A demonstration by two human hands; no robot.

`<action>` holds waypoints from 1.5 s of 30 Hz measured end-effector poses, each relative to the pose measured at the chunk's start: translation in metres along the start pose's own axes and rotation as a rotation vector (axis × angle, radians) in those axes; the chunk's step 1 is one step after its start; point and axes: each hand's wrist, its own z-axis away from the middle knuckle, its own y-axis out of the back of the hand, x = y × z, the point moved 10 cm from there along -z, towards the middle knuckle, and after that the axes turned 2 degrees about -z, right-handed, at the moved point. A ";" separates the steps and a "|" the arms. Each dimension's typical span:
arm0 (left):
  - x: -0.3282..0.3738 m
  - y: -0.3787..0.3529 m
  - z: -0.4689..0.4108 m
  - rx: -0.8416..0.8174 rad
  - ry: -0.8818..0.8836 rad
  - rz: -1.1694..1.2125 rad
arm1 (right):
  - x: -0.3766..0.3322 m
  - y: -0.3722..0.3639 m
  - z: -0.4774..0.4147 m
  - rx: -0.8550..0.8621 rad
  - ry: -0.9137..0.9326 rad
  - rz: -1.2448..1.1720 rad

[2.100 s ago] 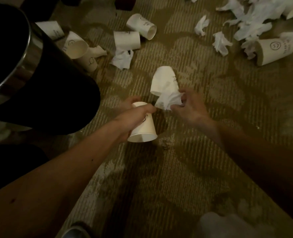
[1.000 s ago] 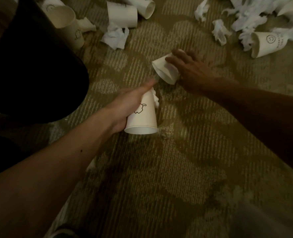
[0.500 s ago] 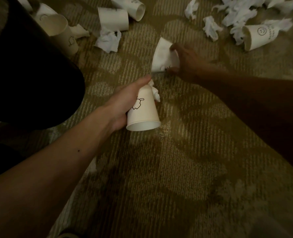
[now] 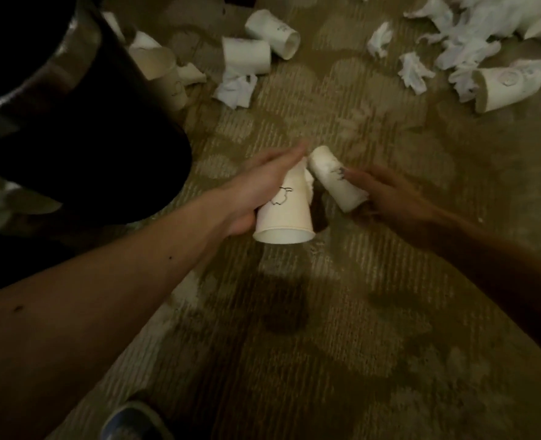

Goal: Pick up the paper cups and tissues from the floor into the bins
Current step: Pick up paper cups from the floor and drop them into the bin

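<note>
Gripping cup [image 4: 286, 214] plus tissue [image 4: 308, 182] in left hand [image 4: 259, 188]; holding second cup [image 4: 334, 181] in right hand [image 4: 396, 198], fingers curled, right of bin [image 4: 97, 122].

L hand [image 4: 256, 192] grips cup [image 4: 286, 214] w/ tissue [image 4: 307, 182]; R hand [image 4: 393, 198] holds 2nd cup [image 4: 336, 179]; bin [image 4: 82, 115] at left.

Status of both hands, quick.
Left hand: closed, gripping the cup with the drawing.
Right hand: closed, holding a second cup; image blurred.
</note>
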 end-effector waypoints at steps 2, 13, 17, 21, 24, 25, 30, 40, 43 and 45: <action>0.009 -0.003 0.008 -0.014 -0.013 -0.067 | -0.006 -0.005 0.018 -0.074 -0.013 -0.087; 0.201 0.114 0.148 0.070 -0.284 -0.481 | -0.211 -0.137 0.052 -0.355 0.263 -0.238; 0.233 0.200 0.202 0.432 -0.391 -0.507 | -0.268 -0.181 0.076 -0.405 0.361 -0.141; 0.221 0.266 0.214 0.665 -0.443 -0.649 | -0.277 -0.195 0.082 -0.355 0.371 -0.055; 0.211 0.308 0.195 0.715 -0.462 -0.638 | -0.281 -0.197 0.081 -0.310 0.372 -0.019; 0.207 0.318 0.185 0.712 -0.451 -0.663 | -0.280 -0.196 0.082 -0.302 0.372 0.000; 0.157 0.324 0.116 0.313 -0.183 -0.942 | -0.273 -0.191 0.084 -0.284 0.372 0.120; 0.198 0.311 0.132 0.113 -0.157 -0.715 | -0.351 -0.256 0.074 -0.126 0.632 0.783; 0.204 0.317 0.151 0.035 -0.184 -0.528 | -0.367 -0.301 0.056 -0.159 0.665 1.033; 0.195 0.328 0.154 0.064 -0.195 -0.626 | -0.371 -0.331 0.041 -0.217 0.663 1.181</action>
